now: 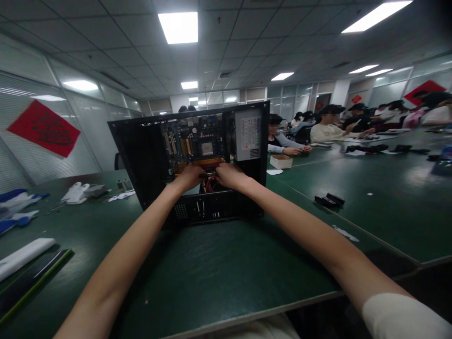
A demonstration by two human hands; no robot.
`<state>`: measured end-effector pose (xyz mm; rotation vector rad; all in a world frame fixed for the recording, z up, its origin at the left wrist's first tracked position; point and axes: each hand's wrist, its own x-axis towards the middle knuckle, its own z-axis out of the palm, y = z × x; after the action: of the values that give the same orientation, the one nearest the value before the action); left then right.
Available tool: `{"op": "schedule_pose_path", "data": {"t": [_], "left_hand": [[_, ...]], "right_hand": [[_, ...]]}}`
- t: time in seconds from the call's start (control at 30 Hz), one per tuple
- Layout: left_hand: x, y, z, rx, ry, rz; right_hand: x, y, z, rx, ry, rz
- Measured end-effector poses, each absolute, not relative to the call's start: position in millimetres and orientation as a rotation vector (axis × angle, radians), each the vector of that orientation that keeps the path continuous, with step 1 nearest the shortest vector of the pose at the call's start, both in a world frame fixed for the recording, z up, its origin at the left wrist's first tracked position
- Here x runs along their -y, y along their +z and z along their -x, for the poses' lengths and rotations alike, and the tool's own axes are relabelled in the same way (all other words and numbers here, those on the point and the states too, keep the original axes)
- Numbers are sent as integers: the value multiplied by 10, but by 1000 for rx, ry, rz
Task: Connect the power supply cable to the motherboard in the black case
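A black computer case (219, 207) stands on the table with its side open towards me. Inside it are a motherboard (196, 141) and, at the upper right, a silver power supply (249, 139). Both my hands reach into the lower part of the case. My left hand (190, 177) has its fingers curled at the board's lower edge, by the memory slots. Close to it on the right, my right hand (229, 175) is bent with its fingertips pinched. Red and yellow cables (211, 183) lie between and just below the hands. Whatever the fingertips grip is too small to make out.
On the green table (226, 268), a black plastic part (329, 201) and a small white box (280, 162) lie to the right. A white plastic bag (75, 193) and a green-edged black box (33, 280) are at left. Other people (328, 127) sit at the far right.
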<state>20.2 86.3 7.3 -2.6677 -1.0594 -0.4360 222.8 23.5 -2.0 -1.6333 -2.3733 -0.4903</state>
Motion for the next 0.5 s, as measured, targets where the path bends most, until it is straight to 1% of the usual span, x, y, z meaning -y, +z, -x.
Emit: {"op": "schedule_pose_path", "data": {"t": [0.5], "left_hand": [[-908,56,-280,1068,-372,2624]], "right_hand": [[-175,5,-2216,2396,-460,1677]]}}
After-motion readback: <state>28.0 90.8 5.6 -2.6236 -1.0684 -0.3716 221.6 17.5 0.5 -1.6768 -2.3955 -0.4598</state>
